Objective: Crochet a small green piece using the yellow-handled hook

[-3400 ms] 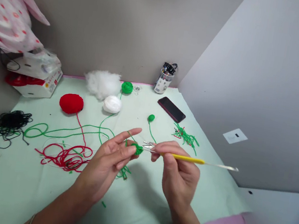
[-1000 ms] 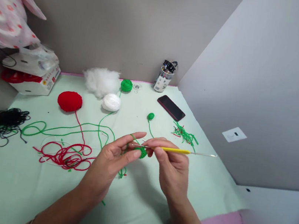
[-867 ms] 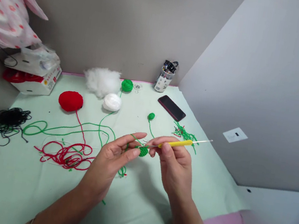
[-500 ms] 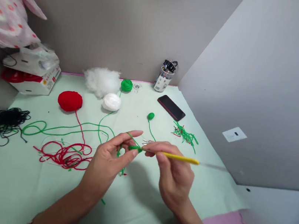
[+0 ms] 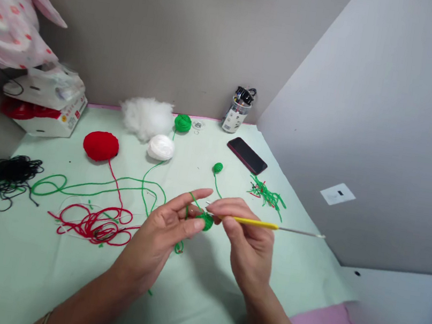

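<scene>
My left hand (image 5: 162, 232) pinches a small green crochet piece (image 5: 206, 221) between thumb and middle finger, with green yarn (image 5: 193, 198) looped over the raised index finger. My right hand (image 5: 247, 240) grips a yellow-handled crochet hook (image 5: 259, 224). The hook lies nearly level, its metal tip at the green piece and its bare metal tail pointing right. Both hands hover above the pale green table cover (image 5: 42, 266). The green strand trails left across the cover (image 5: 94, 187).
On the cover lie a red yarn ball (image 5: 100, 146), tangled red yarn (image 5: 95, 224), white yarn ball (image 5: 161, 147), white stuffing (image 5: 146, 115), green yarn ball (image 5: 183, 123), small green ball (image 5: 218, 167), black yarn (image 5: 13, 172), phone (image 5: 247, 155), green scraps (image 5: 268, 196), a jar (image 5: 236, 115) and a box (image 5: 51, 110).
The hook has kept working at the green piece, tilting up and back to nearly level. My hands have shifted slightly, and the piece now shows as a rounder lump between my left fingers.
</scene>
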Available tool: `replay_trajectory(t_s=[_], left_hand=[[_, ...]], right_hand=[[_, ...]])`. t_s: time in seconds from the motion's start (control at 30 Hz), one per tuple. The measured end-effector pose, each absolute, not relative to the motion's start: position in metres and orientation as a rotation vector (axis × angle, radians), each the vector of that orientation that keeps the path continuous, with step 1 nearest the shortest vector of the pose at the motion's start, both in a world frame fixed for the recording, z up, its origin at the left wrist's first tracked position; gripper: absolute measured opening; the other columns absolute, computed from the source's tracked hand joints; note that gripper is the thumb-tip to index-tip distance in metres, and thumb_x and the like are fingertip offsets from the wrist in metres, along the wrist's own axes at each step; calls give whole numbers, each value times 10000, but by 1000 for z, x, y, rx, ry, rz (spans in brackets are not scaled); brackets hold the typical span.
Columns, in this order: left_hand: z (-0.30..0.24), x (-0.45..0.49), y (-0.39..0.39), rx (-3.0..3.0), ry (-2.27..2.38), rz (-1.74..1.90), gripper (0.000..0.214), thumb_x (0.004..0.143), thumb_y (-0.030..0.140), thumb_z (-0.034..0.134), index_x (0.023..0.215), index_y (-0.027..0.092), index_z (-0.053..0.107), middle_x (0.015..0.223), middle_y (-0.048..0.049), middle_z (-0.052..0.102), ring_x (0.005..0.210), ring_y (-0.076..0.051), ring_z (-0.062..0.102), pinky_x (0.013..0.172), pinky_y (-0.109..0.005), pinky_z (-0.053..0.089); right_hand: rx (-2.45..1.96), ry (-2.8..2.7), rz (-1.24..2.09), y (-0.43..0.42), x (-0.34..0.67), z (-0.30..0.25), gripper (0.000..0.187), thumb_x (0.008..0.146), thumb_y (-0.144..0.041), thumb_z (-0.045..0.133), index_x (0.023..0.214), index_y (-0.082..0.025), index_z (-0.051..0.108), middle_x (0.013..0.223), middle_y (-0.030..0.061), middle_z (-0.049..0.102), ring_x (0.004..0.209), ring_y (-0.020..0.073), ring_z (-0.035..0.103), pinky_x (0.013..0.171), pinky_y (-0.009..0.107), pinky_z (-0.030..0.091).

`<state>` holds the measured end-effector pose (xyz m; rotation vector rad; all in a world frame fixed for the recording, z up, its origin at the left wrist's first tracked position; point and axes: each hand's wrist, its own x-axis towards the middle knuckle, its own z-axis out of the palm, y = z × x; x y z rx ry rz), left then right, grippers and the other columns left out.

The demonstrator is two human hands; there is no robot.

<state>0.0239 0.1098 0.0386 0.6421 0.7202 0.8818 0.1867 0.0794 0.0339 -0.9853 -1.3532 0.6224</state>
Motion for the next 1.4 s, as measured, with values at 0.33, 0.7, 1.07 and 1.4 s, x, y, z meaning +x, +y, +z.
replay_trajectory(t_s=[0.33,0.7,1.07,1.4], left_hand=[[35,25,113,468,673,832,356,803,303,887,1142,202,845,783,12,638,748,-123,526,943,-313,453],[35,23,109,719,772,854,482,837,313,862,1309,348,770,904,0,674,968,-197,591,913,-321,418],[37,22,112,609,662,798,422,822,305,835,1242,282,808,920,-17,700,917,-188,584,920,-320,423],[31,21,110,812,768,888,276,889,344,826,1164,370,825,913,19,717,947,-163,627,876,-273,447]], right_hand=[[-1067,-1561,250,74,189,32,271,1007,-99,612,1115,-271,791,975,61,797,839,207,729,720,351,601],[-1009,-1328,699,82,186,28,152,1019,-286,671,1008,-262,821,929,60,780,844,203,708,683,340,586],[-875,-1002,1061,86,193,28,179,997,-348,702,901,-244,812,820,20,717,646,129,622,612,274,533],[-980,-1009,976,83,190,27,186,1000,-384,705,934,-255,821,880,36,779,750,163,678,710,302,564]])
